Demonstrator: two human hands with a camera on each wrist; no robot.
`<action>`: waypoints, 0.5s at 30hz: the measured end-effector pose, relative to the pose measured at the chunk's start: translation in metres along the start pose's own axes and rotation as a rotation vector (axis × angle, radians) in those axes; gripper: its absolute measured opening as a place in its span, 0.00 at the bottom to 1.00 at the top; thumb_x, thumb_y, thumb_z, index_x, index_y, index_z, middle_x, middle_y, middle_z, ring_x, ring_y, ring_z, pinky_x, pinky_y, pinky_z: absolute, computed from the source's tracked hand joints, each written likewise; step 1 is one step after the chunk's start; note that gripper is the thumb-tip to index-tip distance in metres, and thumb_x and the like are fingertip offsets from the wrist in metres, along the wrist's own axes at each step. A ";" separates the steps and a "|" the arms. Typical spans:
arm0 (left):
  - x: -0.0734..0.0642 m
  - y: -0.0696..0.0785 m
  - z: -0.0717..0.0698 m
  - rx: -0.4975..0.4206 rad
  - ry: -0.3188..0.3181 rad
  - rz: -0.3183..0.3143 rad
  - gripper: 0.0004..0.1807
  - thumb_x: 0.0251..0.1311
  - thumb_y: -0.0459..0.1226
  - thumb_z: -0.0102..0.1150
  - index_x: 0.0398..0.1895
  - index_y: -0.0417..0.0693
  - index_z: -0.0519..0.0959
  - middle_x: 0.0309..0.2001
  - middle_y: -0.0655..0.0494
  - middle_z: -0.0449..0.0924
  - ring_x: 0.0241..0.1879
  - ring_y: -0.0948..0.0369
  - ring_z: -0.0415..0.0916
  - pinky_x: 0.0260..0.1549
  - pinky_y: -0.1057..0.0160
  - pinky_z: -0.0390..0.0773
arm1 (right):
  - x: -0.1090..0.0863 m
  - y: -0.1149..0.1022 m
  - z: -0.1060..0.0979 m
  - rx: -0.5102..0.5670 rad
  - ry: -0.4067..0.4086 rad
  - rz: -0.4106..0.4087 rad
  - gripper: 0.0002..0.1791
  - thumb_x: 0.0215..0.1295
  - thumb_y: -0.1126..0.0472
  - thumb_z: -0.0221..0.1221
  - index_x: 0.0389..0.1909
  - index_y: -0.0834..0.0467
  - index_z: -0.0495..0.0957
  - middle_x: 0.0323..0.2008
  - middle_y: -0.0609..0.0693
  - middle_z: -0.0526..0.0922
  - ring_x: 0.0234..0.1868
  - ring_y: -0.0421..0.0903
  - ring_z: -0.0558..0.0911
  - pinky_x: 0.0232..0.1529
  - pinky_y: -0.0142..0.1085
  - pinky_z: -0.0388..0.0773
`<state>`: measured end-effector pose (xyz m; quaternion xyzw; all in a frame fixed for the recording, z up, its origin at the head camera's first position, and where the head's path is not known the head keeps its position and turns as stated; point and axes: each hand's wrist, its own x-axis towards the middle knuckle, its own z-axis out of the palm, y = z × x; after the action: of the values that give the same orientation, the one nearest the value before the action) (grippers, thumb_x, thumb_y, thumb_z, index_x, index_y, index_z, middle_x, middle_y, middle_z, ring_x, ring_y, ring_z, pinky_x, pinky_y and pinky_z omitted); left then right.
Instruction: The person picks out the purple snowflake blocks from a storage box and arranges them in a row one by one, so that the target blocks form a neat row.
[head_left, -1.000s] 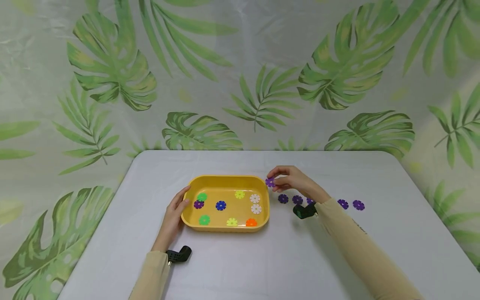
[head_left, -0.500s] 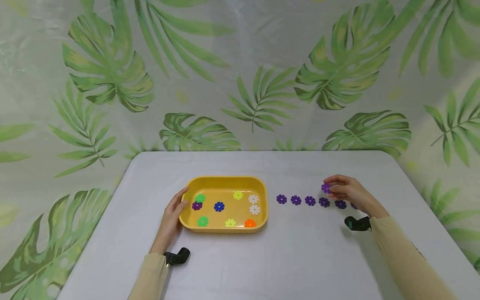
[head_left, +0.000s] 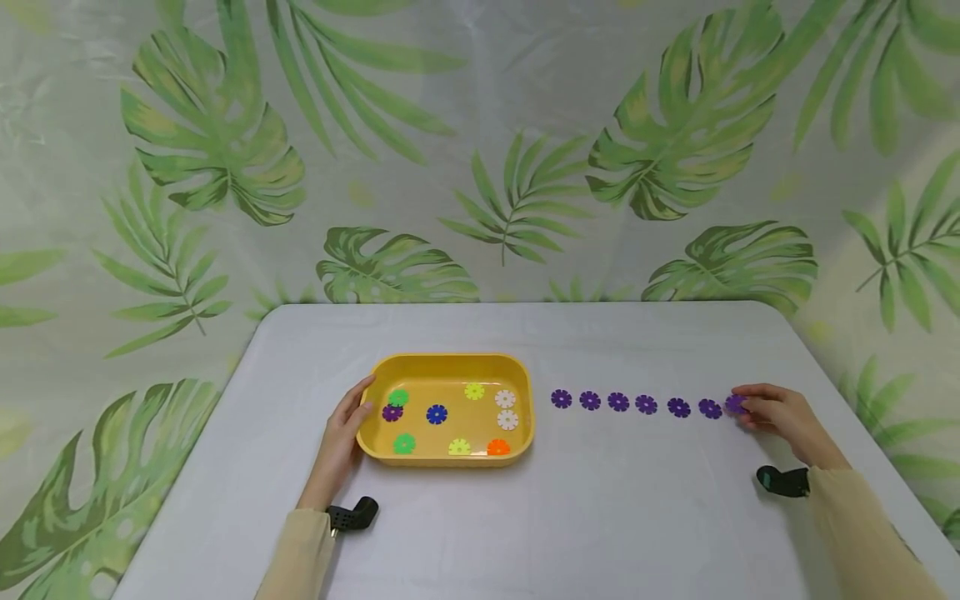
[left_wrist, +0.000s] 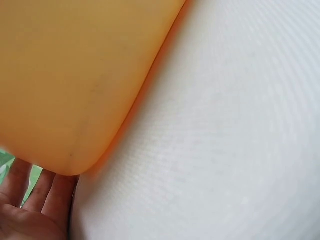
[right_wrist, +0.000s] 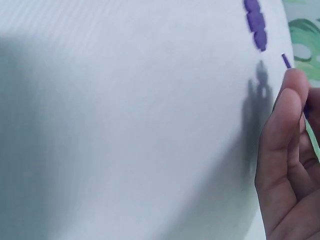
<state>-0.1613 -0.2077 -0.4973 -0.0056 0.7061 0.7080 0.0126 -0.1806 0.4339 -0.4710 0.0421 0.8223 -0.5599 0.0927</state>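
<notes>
My right hand (head_left: pixel 783 421) pinches a purple snowflake disc (head_left: pixel 733 404) between thumb and fingers, at the right end of a row. In the right wrist view that disc (right_wrist: pixel 285 60) shows as a thin edge, raised off the table. Several more purple discs (head_left: pixel 618 402) lie flat in the row to its left. My left hand (head_left: pixel 341 437) holds the left side of a yellow tray (head_left: pixel 450 461), thumb at the rim. In the left wrist view its fingers (left_wrist: pixel 56 202) lie extended against the outside of the tray's corner.
Inside the tray are loose discs: green (head_left: pixel 404 443), blue (head_left: pixel 437 414), yellow (head_left: pixel 474 391), white (head_left: pixel 507 419), orange (head_left: pixel 498 447) and purple (head_left: pixel 392 413). A white cloth covers the table (head_left: pixel 600 517). Behind it hangs a leaf-patterned curtain (head_left: pixel 525 167).
My right hand has carried the purple disc from beside the tray's right edge, over the row, to the row's right end. The left hand stays at the tray.
</notes>
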 end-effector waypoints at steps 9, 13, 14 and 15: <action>0.000 -0.001 0.000 -0.048 -0.003 -0.001 0.25 0.73 0.38 0.45 0.71 0.52 0.61 0.73 0.58 0.51 0.71 0.64 0.46 0.66 0.66 0.55 | -0.003 0.004 0.003 -0.257 0.085 -0.006 0.22 0.72 0.65 0.46 0.56 0.80 0.65 0.42 0.62 0.79 0.29 0.39 0.82 0.31 0.32 0.82; 0.000 0.000 0.000 -0.046 -0.005 0.003 0.25 0.73 0.39 0.45 0.72 0.51 0.61 0.73 0.58 0.51 0.72 0.63 0.46 0.66 0.65 0.55 | -0.003 -0.002 0.010 -0.274 0.131 -0.032 0.21 0.72 0.64 0.47 0.56 0.77 0.68 0.45 0.66 0.77 0.28 0.39 0.81 0.31 0.30 0.81; 0.000 0.001 0.000 -0.044 -0.007 0.003 0.25 0.73 0.39 0.45 0.72 0.51 0.60 0.73 0.58 0.51 0.72 0.63 0.46 0.66 0.65 0.55 | -0.003 -0.005 0.012 -0.250 0.135 -0.044 0.21 0.72 0.63 0.48 0.55 0.77 0.68 0.44 0.64 0.78 0.28 0.39 0.81 0.30 0.30 0.81; 0.000 0.001 0.000 -0.041 -0.007 0.004 0.25 0.73 0.40 0.45 0.72 0.51 0.60 0.73 0.58 0.51 0.72 0.63 0.46 0.66 0.65 0.55 | -0.002 -0.008 0.015 -0.224 0.134 -0.054 0.21 0.72 0.62 0.48 0.55 0.77 0.68 0.43 0.60 0.79 0.27 0.39 0.81 0.30 0.30 0.81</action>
<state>-0.1614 -0.2073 -0.4959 -0.0020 0.6916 0.7222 0.0135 -0.1786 0.4170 -0.4684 0.0464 0.8848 -0.4629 0.0264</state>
